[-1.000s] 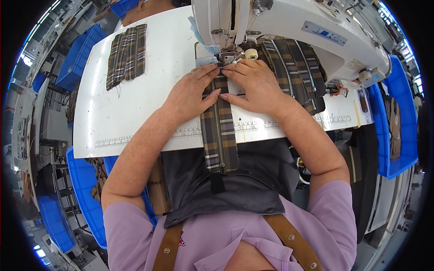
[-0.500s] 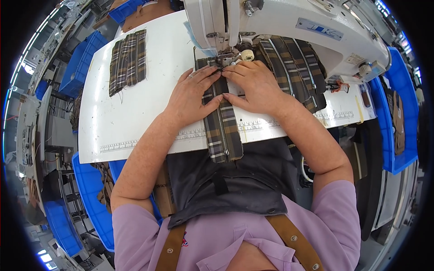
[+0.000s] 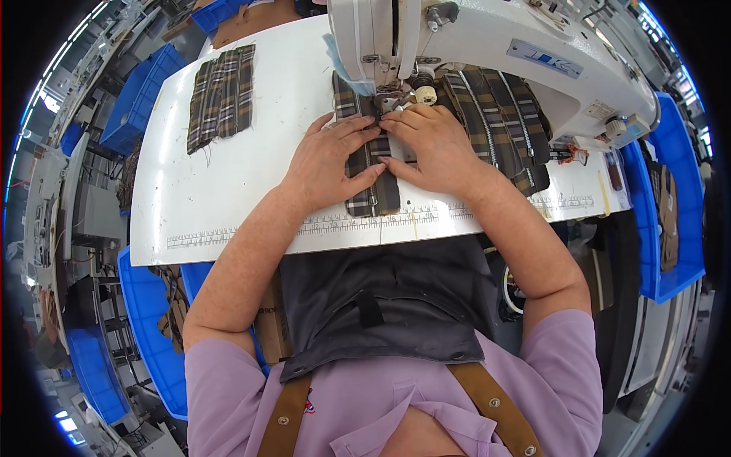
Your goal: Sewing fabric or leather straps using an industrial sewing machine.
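Note:
My left hand (image 3: pixel 327 160) lies with fingers stretched out on the plaid zippered strip (image 3: pixel 370 199) under the sewing machine's presser foot (image 3: pixel 387 100). On the strip's other side, my right hand (image 3: pixel 434 148) presses with slightly bent, spread fingertips near the foot. The middle of the strip is partly hidden under my fingers. A stack of plaid zippered pieces (image 3: pixel 495 114) lies right of my right hand, beneath the machine arm (image 3: pixel 525 38). A separate plaid piece (image 3: pixel 221 95) lies at the left of the white table (image 3: pixel 190 206).
Blue bins stand at the left (image 3: pixel 137 99), below the table's left edge (image 3: pixel 148 335) and at the right (image 3: pixel 678 266). A printed ruler strip (image 3: pixel 213 236) runs along the front edge. Dark cloth (image 3: pixel 381 274) covers my lap, and brown material (image 3: pixel 251 23) lies behind the table.
The plaid strip has moved forward through the machine: its near end, earlier hanging over the front edge, now lies on the table, and more shows behind the foot. Both hands stay beside the foot.

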`<state>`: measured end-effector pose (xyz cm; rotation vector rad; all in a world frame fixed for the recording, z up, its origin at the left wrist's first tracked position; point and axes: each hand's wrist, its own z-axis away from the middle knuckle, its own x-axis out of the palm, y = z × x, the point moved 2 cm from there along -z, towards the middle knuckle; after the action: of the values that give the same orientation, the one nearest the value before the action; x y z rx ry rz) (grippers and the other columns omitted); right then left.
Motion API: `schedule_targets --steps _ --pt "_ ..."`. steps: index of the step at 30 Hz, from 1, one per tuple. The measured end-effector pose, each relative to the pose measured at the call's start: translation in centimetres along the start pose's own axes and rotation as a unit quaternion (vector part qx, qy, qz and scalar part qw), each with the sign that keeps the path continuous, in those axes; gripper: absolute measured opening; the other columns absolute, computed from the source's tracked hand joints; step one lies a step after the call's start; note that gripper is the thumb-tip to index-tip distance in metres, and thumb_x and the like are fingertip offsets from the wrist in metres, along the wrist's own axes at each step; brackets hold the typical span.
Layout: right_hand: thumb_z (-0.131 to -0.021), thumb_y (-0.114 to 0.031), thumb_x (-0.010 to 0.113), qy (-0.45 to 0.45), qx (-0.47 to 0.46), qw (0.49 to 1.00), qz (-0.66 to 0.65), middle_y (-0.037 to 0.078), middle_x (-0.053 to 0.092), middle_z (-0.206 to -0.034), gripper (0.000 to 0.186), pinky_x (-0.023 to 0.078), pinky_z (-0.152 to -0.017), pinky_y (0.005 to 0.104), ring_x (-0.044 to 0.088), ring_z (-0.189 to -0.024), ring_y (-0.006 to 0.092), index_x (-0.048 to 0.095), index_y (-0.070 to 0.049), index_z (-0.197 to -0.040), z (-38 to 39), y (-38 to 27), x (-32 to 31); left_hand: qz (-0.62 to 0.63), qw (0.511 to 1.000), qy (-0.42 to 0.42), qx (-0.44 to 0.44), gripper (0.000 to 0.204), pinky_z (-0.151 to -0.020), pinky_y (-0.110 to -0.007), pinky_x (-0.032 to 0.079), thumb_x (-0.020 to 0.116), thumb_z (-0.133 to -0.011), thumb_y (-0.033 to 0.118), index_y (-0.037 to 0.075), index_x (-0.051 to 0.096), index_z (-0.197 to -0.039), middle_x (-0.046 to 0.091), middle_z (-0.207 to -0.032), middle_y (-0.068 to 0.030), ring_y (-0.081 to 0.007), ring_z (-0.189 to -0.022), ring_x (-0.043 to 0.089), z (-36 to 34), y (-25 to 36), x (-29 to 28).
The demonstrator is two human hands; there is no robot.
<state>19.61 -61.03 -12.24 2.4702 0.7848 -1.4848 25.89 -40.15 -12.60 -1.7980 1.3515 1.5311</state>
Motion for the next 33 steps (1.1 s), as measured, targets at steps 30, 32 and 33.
schedule_targets --steps 30,32,33 --pt "-0.088 -0.038 0.074 0.012 -0.011 1.0 0.018 0.009 0.072 -0.121 0.046 0.047 -0.093 0.0413 0.064 -0.115 0.0264 0.074 -0.003 -0.119 -0.2 -0.1 0.0 -0.014 0.998 0.053 -0.026 0.027 -0.096 -0.04 0.056 0.069 -0.096 0.027 0.007 0.081 -0.11 0.077 -0.117 -0.0094 -0.0291 -0.106 0.072 -4.7 -4.7 0.1" --pt "-0.089 -0.037 0.073 0.007 -0.005 1.0 0.014 0.009 0.072 -0.122 0.045 0.047 -0.093 0.0414 0.063 -0.115 0.0264 0.074 -0.003 -0.119 -0.2 0.0 0.1 -0.016 0.998 0.034 -0.045 0.027 -0.098 -0.04 0.055 0.067 -0.097 0.027 0.008 0.081 -0.112 0.077 -0.117 -0.0095 -0.0284 -0.11 0.071 -5.2 -4.8 0.0" --pt "-0.089 -0.037 0.073 0.008 -0.005 1.0 0.014 0.009 0.072 -0.122 0.045 0.047 -0.093 0.0414 0.063 -0.115 0.0264 0.074 -0.003 -0.119 -0.2 0.0 0.2 -0.018 0.998 0.014 -0.066 0.027 -0.099 -0.04 0.054 0.066 -0.098 0.026 0.008 0.08 -0.113 0.077 -0.117 -0.0095 -0.0278 -0.113 0.069 -5.3 -5.0 0.0"
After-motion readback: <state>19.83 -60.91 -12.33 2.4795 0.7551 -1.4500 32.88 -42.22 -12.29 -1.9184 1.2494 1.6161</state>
